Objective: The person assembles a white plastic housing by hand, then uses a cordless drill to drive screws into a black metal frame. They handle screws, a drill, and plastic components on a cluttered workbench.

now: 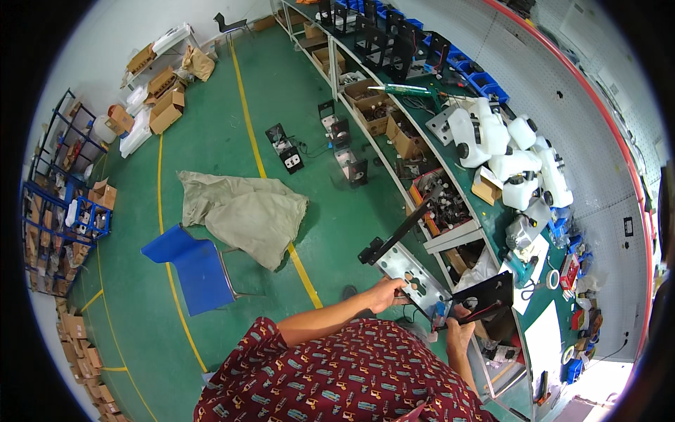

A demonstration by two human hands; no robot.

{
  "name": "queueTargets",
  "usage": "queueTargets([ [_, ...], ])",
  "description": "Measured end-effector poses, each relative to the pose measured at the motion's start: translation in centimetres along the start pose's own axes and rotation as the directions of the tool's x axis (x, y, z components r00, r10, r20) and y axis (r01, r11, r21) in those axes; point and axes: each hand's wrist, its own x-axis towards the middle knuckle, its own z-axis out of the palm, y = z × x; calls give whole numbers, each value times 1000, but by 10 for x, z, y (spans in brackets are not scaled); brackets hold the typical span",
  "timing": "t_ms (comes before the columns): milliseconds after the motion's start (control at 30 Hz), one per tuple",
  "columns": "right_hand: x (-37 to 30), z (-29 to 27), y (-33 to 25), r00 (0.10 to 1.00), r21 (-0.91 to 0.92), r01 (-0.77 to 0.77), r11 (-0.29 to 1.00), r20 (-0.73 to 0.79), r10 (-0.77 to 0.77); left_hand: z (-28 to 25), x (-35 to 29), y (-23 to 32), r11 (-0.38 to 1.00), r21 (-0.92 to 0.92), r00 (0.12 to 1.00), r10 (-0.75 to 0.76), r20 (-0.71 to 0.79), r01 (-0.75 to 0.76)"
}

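Both of my hands grip a metal bracket assembly (pixel 402 263), held tilted in front of my body beside the workbench. It has a silver base plate with cut-out holes, a black upright at its far end and a wider black plate (pixel 489 298) at its right end. My left hand (pixel 384 295) is closed on the near edge of the silver plate. Near the corner where silver and black meet, my right hand (pixel 460 333) is closed on the assembly, its fingers partly hidden. A small blue part (pixel 440 309) sits by that corner.
White plastic tanks (pixel 510 165), a tape roll (pixel 553 279) and black bracket parts (pixel 401 56) lie on the workbench. Boxes of parts (pixel 443 204) fill the shelf below. Similar assemblies (pixel 285 149) stand on the floor. To my left are a blue chair (pixel 190 271) and a grey-green cloth (pixel 242 211).
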Motion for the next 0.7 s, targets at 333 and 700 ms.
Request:
queueTargets([
  [333,60,130,-16,990,-82,1,997,144,10,-100,4,82,1000,-6,998,4,-65,-4],
  [700,194,310,20,912,-53,-23,998,409,43,-199,18,236,982,-172,929,9,-370,-78],
])
